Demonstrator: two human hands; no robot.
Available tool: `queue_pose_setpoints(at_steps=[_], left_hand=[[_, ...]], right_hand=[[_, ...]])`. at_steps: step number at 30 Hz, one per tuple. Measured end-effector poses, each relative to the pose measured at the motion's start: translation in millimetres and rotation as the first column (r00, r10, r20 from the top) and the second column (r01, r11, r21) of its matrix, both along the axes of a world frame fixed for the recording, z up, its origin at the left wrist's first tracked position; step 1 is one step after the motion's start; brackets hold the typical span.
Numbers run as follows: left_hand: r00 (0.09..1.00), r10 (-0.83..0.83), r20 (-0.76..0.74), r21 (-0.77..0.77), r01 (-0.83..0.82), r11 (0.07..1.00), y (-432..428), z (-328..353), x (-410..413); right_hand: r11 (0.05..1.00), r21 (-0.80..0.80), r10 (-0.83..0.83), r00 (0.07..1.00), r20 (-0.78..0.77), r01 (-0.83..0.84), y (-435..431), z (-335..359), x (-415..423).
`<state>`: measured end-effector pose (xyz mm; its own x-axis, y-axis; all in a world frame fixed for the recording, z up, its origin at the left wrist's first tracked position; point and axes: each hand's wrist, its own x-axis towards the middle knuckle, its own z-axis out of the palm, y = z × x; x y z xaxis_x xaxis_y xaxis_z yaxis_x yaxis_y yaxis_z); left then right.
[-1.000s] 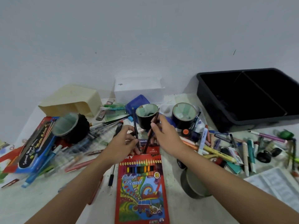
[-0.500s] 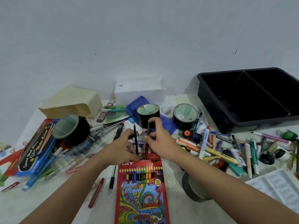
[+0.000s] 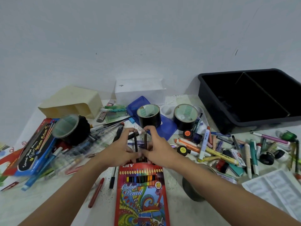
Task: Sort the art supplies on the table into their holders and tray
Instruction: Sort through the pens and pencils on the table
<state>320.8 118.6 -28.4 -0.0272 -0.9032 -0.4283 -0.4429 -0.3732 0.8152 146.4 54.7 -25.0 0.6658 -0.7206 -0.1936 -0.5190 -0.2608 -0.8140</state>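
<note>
Because the Color Pencil box [image 3: 141, 198] lies at six o'clock with its open end toward twelve, the left hand [image 3: 121, 150] pinches the left pencil [image 3: 135, 142] and the right hand [image 3: 157, 149] pinches the right pencil [image 3: 145, 141], both pencils in line with the box, likely so they slide straight in. The black tray [image 3: 211, 95] sits at two o'clock.

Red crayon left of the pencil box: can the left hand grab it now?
Probably not yet. The left hand pinches a dark pencil at the color pencil box. The red crayon lies uncovered on the table beside that forearm, so once the pencil is released the way looks free.
</note>
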Motion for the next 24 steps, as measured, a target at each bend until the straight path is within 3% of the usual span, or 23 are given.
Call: queue_pose_setpoints(at_steps=[7,13,24], left_hand=[[0.997,-0.034,0.063,-0.004,0.034,0.999,7,-2,1],[0.988,0.037,0.151,-0.076,-0.026,0.997,9,-4,1],[0.992,0.02,0.122,-0.067,-0.012,0.998,11,-1,4]], right_hand=[[0.995,-0.091,0.022,0.997,-0.073,-0.029,4,0,-3],[0.99,-0.141,0.01,0.995,-0.098,-0.024,9,0,-10],[0.986,-0.164,-0.046,0.993,-0.109,0.027,14,3,-14]])
